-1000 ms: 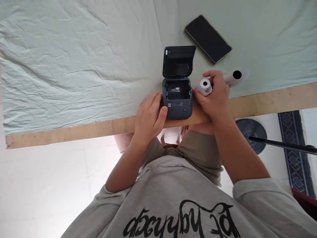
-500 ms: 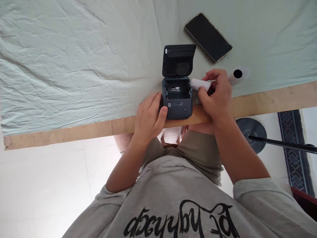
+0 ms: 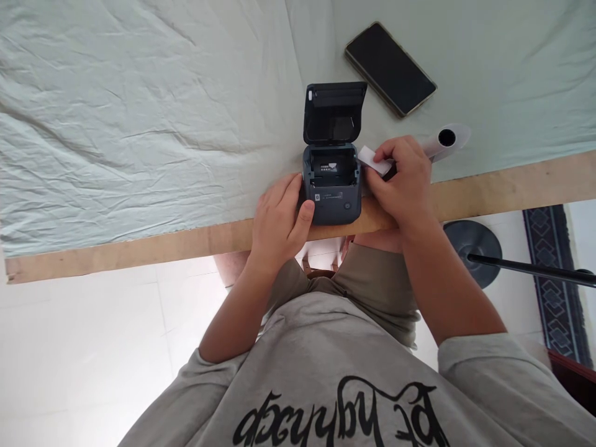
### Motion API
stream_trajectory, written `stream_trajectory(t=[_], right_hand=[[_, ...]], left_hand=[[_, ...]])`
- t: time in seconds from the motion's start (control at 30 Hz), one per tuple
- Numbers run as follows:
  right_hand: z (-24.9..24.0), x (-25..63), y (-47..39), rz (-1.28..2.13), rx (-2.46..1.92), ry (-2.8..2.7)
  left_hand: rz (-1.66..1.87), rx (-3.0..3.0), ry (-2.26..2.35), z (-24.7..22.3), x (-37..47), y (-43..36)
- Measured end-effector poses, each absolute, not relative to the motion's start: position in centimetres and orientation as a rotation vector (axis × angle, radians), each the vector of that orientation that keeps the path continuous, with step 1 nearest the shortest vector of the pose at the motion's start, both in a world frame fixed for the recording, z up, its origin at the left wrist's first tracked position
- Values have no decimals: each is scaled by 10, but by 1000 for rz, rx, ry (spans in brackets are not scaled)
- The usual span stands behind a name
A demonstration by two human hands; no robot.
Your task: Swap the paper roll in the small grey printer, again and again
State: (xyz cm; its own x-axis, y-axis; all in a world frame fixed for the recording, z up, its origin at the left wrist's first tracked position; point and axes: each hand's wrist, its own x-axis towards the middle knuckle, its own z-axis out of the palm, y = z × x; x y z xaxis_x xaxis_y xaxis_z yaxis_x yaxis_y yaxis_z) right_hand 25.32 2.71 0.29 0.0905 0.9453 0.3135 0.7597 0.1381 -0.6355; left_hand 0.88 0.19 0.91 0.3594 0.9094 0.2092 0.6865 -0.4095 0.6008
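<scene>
A dark blue-grey label printer (image 3: 336,208) stands at the table's front edge. Its black lid (image 3: 334,115) is tipped back, and the paper bay inside holds no roll. My left hand (image 3: 279,220) grips the printer's left side, fingers along the wall and thumb at the front corner. Just right of the bay, my right hand (image 3: 403,180) pinches a small white paper roll (image 3: 374,161) between thumb and fingers; part of the roll is covered by the hand. Behind that hand lies a larger white roll (image 3: 434,149) with a dark hollow core.
A phone (image 3: 391,68) lies face up behind the printer, to the right. Pale green cloth (image 3: 139,112) covers the table, with a bare wooden edge (image 3: 130,251) along the front. On the floor at right are a round black base (image 3: 472,239) with a pole and a patterned mat (image 3: 554,273).
The small paper roll has turned in my right hand, its right end now angled lower. My fingers have shifted slightly around it. My left hand and the printer are nearly still.
</scene>
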Motion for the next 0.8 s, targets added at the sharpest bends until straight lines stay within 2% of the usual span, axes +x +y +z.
stream_trajectory(t=[0.3, 0.8], right_hand=[[-1, 255, 26, 322, -1727, -1603], [-12, 263, 26, 274, -1596, -1482]], left_hand=[[753, 2215, 1382, 8, 8, 2], [744, 2228, 1395, 7, 8, 1]])
